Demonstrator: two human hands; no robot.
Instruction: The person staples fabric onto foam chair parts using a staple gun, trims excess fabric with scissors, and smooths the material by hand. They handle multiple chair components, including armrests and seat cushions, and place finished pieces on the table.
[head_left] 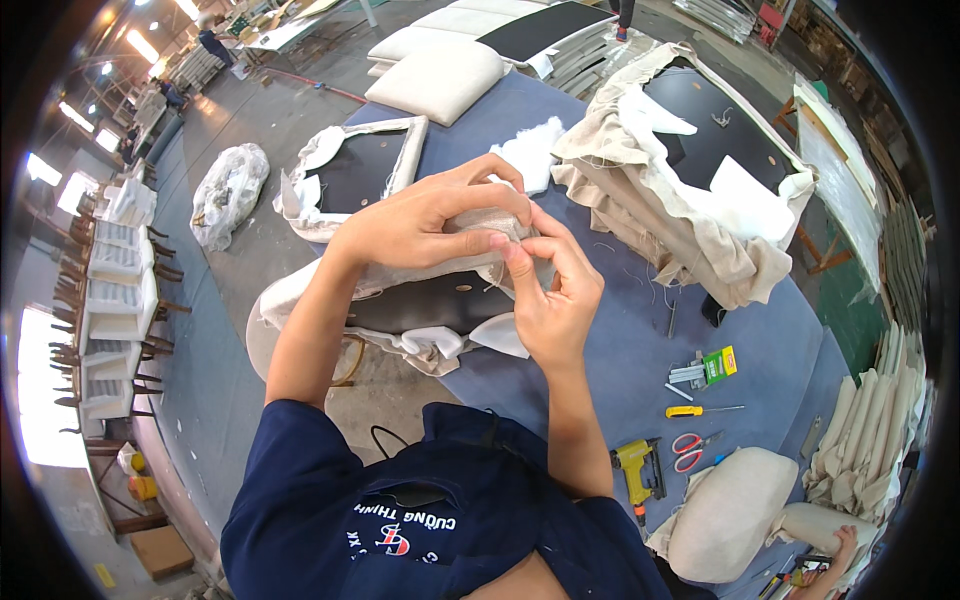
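Both hands meet over an upholstered panel with a black board back and a beige fabric cover around its edge. My left hand arches over the fabric with thumb and fingers closed on it. Close beside it, my right hand pinches the same fabric, its thumb almost touching the left thumb. The exact fold between the fingertips is partly hidden by the fingers. White padding shows along the panel's near edge, below the hands.
On the blue table lie a staple gun, scissors, a yellow screwdriver and a staple box. Stacked fabric-covered panels stand at right. A beige cushion lies near another person's hand.
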